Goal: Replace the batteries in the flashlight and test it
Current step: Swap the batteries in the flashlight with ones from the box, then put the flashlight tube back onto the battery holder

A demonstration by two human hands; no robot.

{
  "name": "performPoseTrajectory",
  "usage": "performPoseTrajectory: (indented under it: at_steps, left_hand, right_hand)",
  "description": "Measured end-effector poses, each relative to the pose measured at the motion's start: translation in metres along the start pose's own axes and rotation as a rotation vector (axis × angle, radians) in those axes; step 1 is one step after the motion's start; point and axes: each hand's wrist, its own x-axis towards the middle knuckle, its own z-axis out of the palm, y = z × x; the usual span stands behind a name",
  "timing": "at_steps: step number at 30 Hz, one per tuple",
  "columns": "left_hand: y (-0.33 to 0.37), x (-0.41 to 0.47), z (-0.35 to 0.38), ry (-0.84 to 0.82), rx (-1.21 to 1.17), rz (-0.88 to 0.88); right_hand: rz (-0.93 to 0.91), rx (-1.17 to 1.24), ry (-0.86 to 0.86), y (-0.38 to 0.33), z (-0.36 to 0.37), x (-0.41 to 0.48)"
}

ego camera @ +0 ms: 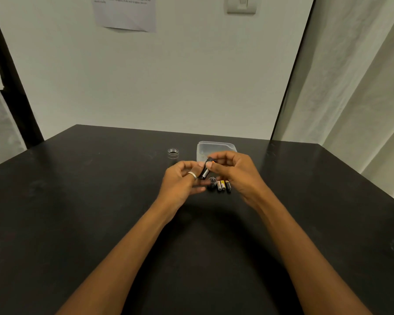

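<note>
Labels: nothing is reading clearly. The paper sheet (125,12) on the wall is carrying a few lines of print, too blurred to make out. The wrappers on the loose batteries (223,185) are too small to read.

Hands: I'm holding both forearms out over the black counter (100,201), with the hands meeting at mid-counter. My left hand (182,178) is pinching the lower part of a black cylinder (205,170), fingers curled, a silver finger ring (192,175) showing. My right hand (234,171) is gripping its upper end with curled fingertips. The cylinder is tilting, raised off the counter, with an orange spot up top and a pale patch at the bottom. I can't tell if it's flashlight body or cell.

Parts: three small batteries are lying side by side just under my right hand, two with yellow-and-white wraps, one dark. A dark spring cap (212,181) is sitting touching or just beside them. A short silver ring piece (173,153) with a dark centre is standing apart to the left. A translucent plastic tub (214,146) with rounded corners is sitting right behind my hands. The counter surface is matte and scuffed. A wall switch (241,4) is showing above, and a pale curtain (362,87) is hanging on the right.
</note>
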Motion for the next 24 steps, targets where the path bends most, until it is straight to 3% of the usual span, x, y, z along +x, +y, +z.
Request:
performPoseTrajectory:
  at_steps: [3,6,8,14,24]
  left_hand:
    - [-0.004,-0.002,-0.001,0.124,0.323,0.182]
    - [-0.012,-0.002,-0.009,0.346,0.875,0.564]
    - [-0.010,-0.004,-0.010,0.437,0.997,0.686]
    - [-0.009,-0.001,-0.014,0.598,1.000,0.507]
    - [-0.017,0.018,-0.025,0.466,0.962,0.275]
  right_hand:
    - [-0.028,0.000,0.042,-0.002,-0.001,0.000]
    - [-0.083,-0.049,0.059,-0.004,0.000,-0.001]
    - [-0.112,-0.105,0.063,-0.004,0.001,-0.002]
    - [-0.158,-0.184,0.110,-0.002,0.003,-0.001]
    - [-0.228,-0.347,0.175,0.000,0.007,-0.003]
